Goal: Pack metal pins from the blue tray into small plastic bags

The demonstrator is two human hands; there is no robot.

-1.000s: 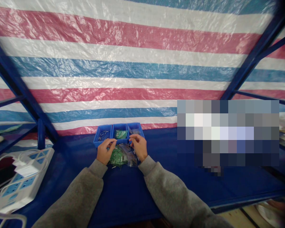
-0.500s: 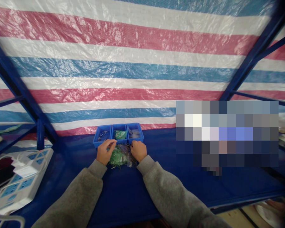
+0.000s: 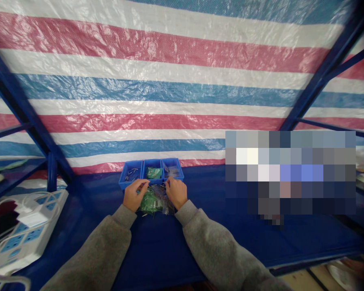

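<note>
Grey sleeves (image 3: 109, 240) end in two bare hands either side of a small heap (image 3: 155, 201); take that heap as the dial's centre, twelve pointing away from the person. The right hand (image 3: 178, 193) is at three o'clock, fingers bent; whether it pinches anything, I cannot tell. The left hand (image 3: 134, 195) is at nine, thumb and forefinger nearly meeting, its grip equally unclear. Between them, the heap mixes green packets, clear packets and thin loose pieces on the blue table (image 3: 162, 250).

Half a second ago the right fingers dipped lower into the heap; they have since risen slightly, while the left hand has barely moved. The right hand seems the busier one, with plenty left in the heap.

Farther out, the left bin (image 3: 121, 182), between ten and eleven, holds metal pins (image 3: 132, 174); the middle bin (image 3: 152, 163), at twelve, green packets; the right bin (image 3: 170, 161), at one, clear packets.
</note>
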